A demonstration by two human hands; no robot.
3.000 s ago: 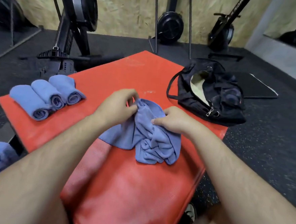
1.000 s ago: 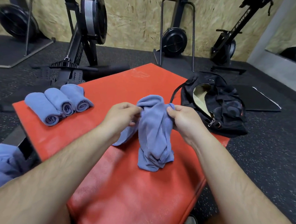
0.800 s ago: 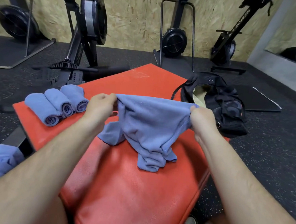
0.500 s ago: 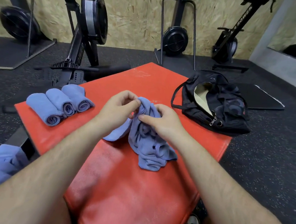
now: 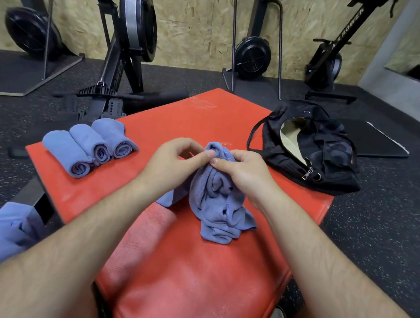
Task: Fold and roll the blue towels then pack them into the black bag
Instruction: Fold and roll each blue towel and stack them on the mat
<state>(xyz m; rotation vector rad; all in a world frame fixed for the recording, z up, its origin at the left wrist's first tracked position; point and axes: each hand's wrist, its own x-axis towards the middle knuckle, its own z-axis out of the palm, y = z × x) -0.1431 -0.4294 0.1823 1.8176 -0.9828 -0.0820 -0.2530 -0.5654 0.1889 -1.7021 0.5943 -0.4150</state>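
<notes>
A crumpled blue towel (image 5: 219, 209) hangs bunched over the middle of the red mat (image 5: 184, 268), its lower end resting on the mat. My left hand (image 5: 176, 161) and my right hand (image 5: 240, 169) are close together at its top edge, each pinching the cloth between thumb and fingers. Three rolled blue towels (image 5: 90, 145) lie side by side at the mat's left corner. The black bag (image 5: 328, 157) lies unzipped at the mat's right corner, its pale lining showing.
More loose blue cloth (image 5: 2, 233) lies off the mat at the lower left. Rowing machines (image 5: 122, 53) stand on the dark rubber floor behind the mat. A black floor mat (image 5: 376, 140) lies behind the bag.
The hands stretched the towel wide apart, then came back together at its top. The towel now hangs bunched between them again.
</notes>
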